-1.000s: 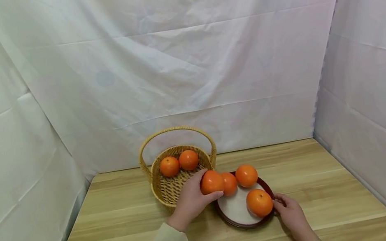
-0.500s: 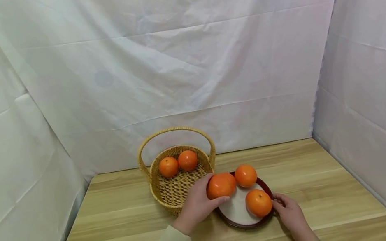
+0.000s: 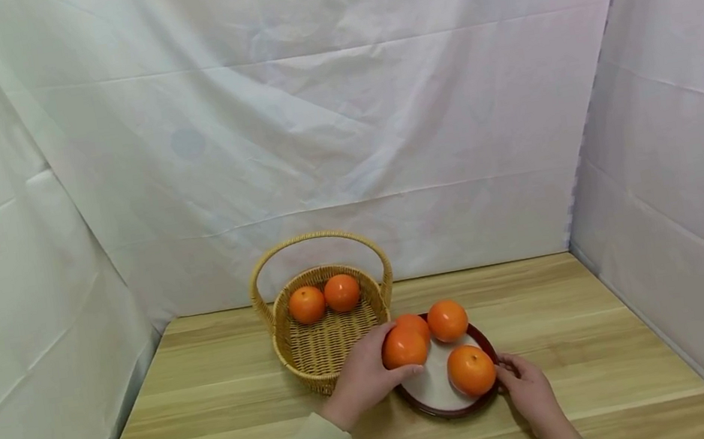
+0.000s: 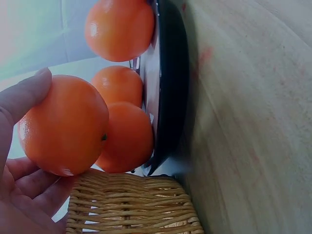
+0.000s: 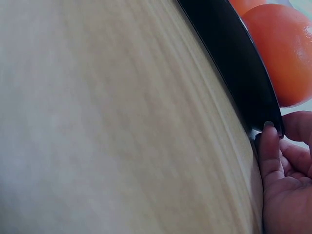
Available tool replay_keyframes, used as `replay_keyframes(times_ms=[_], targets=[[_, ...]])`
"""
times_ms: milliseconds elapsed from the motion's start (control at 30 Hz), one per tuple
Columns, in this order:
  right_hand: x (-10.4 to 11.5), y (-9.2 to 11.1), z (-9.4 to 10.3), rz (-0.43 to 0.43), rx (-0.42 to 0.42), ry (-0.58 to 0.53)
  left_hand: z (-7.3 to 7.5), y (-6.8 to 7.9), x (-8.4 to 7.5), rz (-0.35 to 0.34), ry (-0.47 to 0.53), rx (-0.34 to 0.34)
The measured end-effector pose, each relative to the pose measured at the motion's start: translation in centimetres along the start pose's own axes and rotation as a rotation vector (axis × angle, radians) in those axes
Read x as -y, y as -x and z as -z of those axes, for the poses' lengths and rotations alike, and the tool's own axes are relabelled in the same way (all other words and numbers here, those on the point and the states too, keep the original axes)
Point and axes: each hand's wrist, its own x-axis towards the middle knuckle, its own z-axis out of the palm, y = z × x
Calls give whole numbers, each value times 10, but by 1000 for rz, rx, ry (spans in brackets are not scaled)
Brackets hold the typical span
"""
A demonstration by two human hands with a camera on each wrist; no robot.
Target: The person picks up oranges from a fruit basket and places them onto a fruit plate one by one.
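My left hand (image 3: 364, 378) grips an orange (image 3: 404, 349) over the left side of a round tray (image 3: 433, 388) with a dark red rim. In the left wrist view, thumb and fingers lie around that orange (image 4: 64, 126), which is raised above the tray's level. Behind it, partly hidden, another orange (image 3: 417, 323) rests on the tray. Two more oranges sit there, one at the back (image 3: 447, 320) and one at the front right (image 3: 472, 370). My right hand (image 3: 534, 395) pinches the tray's right edge; the right wrist view shows thumb and finger on the dark rim (image 5: 243, 73).
A wicker basket (image 3: 284, 351) with a tall arched handle stands just left of the tray. At its back lie two oranges, one left (image 3: 306, 304) and one right (image 3: 342, 293). White cloth (image 3: 338, 123) hangs around the wooden table (image 3: 191, 425).
My left hand has moved right and slightly toward me with its orange, from near the basket's edge to over the tray. My right hand keeps its pinch on the rim.
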Motion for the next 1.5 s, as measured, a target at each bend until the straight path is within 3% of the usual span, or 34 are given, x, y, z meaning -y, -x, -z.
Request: replay_keyframes(times_ms=[567,1067,1500], targets=[[0,0,0,-6,-1,-16,-6,1,0,-52,-174,-9],[5,3,0,3,2,-11,-18,-2,-1,-32,-405,-33],[6,4,-1,10,-6,-15,-29,-3,1,-69,-594,-75]])
